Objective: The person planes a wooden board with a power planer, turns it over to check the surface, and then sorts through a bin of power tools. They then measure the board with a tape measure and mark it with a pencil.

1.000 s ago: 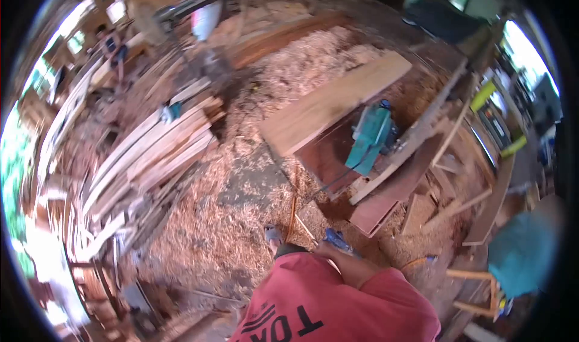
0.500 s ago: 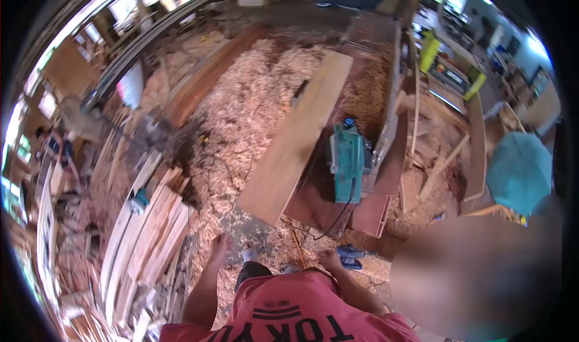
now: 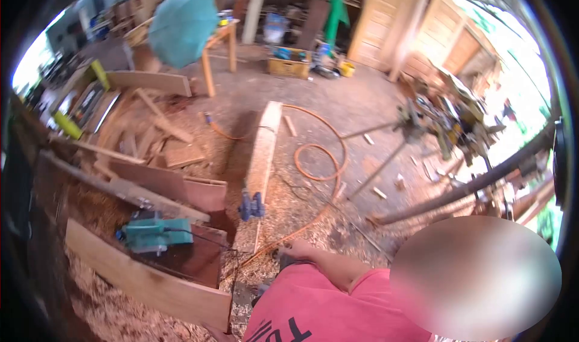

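My right hand hangs low in front of the pink shirt, near an orange hose; its fingers are too small and blurred to read. At the bottom edge, part of my left hand shows beside the near end of a wide pale board, its fingers unclear. Beyond that board a teal power tool rests on a reddish-brown surface, with a dark cord trailing from it. Blue slippers lie at a long, shavings-covered pale strip.
An orange hose loops over the floor. Further back are a teal umbrella, a wooden table, a yellow crate and wooden doors. A long dark pole crosses the right side. Offcuts lie at left.
The view has swung to the right, so the teal tool and wide board now appear at lower left. My left hand has moved to the bottom edge; the doors and orange hose have come into view.
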`<state>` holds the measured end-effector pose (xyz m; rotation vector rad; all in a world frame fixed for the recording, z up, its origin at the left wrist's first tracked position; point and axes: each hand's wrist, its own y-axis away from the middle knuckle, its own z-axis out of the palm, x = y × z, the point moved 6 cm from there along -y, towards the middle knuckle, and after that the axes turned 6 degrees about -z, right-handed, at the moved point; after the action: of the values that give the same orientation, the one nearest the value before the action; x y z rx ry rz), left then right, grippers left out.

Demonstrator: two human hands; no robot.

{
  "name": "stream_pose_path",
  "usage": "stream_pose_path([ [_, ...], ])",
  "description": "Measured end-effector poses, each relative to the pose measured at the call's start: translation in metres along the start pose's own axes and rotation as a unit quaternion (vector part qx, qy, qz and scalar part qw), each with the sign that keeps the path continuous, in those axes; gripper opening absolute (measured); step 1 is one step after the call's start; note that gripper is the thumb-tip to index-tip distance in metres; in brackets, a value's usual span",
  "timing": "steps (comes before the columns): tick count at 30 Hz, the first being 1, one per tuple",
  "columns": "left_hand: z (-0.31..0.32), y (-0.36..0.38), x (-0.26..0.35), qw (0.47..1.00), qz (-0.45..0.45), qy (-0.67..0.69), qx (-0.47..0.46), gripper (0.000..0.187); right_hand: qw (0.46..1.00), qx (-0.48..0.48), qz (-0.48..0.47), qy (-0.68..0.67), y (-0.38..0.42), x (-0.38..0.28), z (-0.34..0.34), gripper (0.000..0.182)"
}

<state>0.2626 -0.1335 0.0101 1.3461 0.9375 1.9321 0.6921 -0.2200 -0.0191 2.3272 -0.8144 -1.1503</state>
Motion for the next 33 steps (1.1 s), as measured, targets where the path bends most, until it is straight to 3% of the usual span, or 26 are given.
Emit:
stream_pose_path([
  [2,0.028,-0.013,0.001,0.997,-0.016,-0.067,-0.033,0.053,0.993,0.066,-0.070,-0.070,0.034,0.016,0.025,0.051],
  [6,0.086,-0.023,-0.007,0.980,-0.030,-0.172,-0.100,0.050,0.993,0.060,0.075,-0.069,0.089,0.087,0.017,0.054],
  [8,0.119,-0.022,-0.015,0.967,-0.028,-0.218,-0.130,0.049,0.987,0.055,0.150,-0.033,0.119,0.109,-0.021,0.053],
  [10,0.161,-0.019,-0.023,0.954,-0.022,-0.257,-0.154,0.048,0.987,0.042,0.156,-0.010,0.119,0.177,-0.035,0.054],
  [15,0.257,-0.017,-0.059,0.928,-0.001,-0.324,-0.186,0.047,0.965,0.179,0.191,0.022,0.123,0.292,-0.137,0.049],
  [18,0.321,-0.022,-0.091,0.912,0.020,-0.364,-0.185,0.046,0.950,0.258,0.172,-0.046,0.119,0.342,-0.248,0.043],
  [20,0.372,-0.028,-0.117,0.904,0.037,-0.389,-0.173,0.045,0.892,0.422,0.159,-0.035,0.115,0.392,-0.349,0.036],
  [22,0.424,-0.038,-0.143,0.899,0.058,-0.408,-0.148,0.045,0.824,0.558,0.079,-0.053,0.119,0.426,-0.476,0.030],
  [23,0.448,-0.042,-0.155,0.896,0.069,-0.418,-0.131,0.045,0.796,0.595,0.109,-0.018,0.138,0.412,-0.542,0.026],
  [24,0.469,-0.047,-0.167,0.894,0.078,-0.429,-0.109,0.045,0.771,0.632,0.077,0.021,0.125,0.465,-0.601,0.024],
  [25,0.487,-0.049,-0.178,0.890,0.087,-0.439,-0.086,0.044,0.744,0.665,0.062,-0.018,0.142,0.461,-0.654,0.026],
  [29,0.533,-0.039,-0.204,0.868,0.109,-0.484,0.013,0.044,0.672,0.736,0.057,0.066,0.161,0.533,-0.810,0.022],
  [33,0.520,-0.023,-0.212,0.841,0.106,-0.520,0.108,0.045,0.680,0.718,0.131,0.070,0.162,0.612,-0.910,0.030],
])
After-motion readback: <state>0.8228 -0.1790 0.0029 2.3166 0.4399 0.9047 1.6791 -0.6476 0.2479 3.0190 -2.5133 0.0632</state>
